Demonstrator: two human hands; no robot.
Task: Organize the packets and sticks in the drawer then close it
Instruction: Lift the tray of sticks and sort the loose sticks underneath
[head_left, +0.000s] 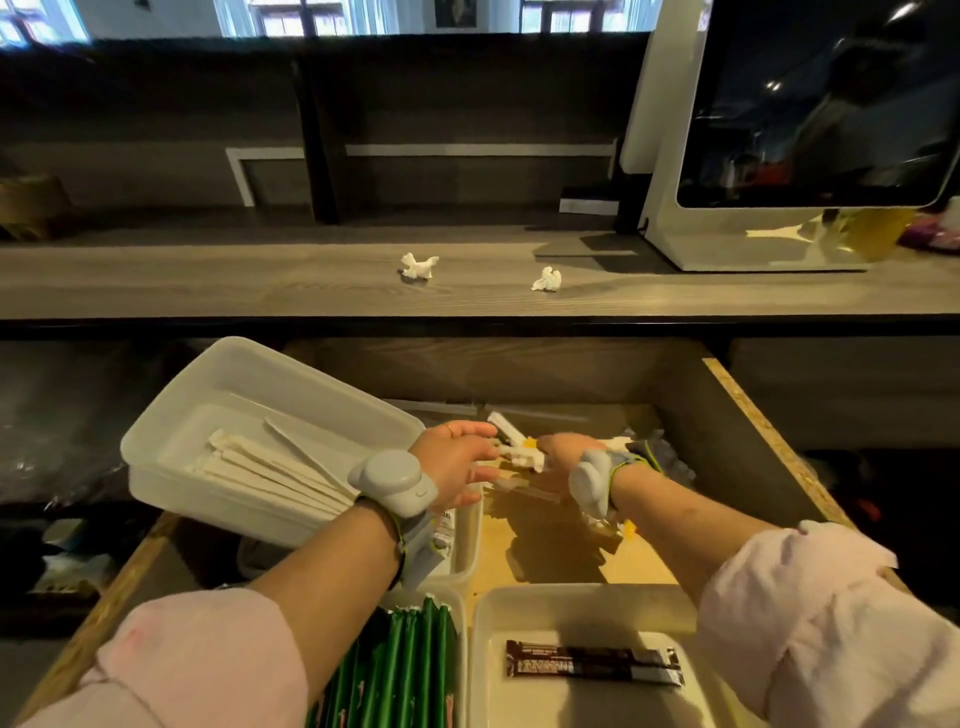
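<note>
Both hands are in the open drawer (727, 410), at the loose white packets (519, 452) mid-frame. Your left hand (457, 462) has its fingers spread and grips nothing, with the tips just at the pile. Your right hand (563, 451) is over the same pile, back to the camera and blurred, so I can't tell if it's clamped on anything.

Risks from here:
- The clear tub (218, 496) of white sticks (270, 467), centre left, sits tilted and proud of the drawer. Your left forearm and wrist device (395, 480) are right against it (a nudge probably tips it further and the sticks slide out).
- If it stays that high, I'd expect it to catch the counter (208, 280) edge when the drawer is closed.
- A two-hand scoop on slick packets will likely drop some toward the back of the drawer.

The green sticks (410, 670) and brown packet (592, 664), bottom of frame, look sorted.
</note>
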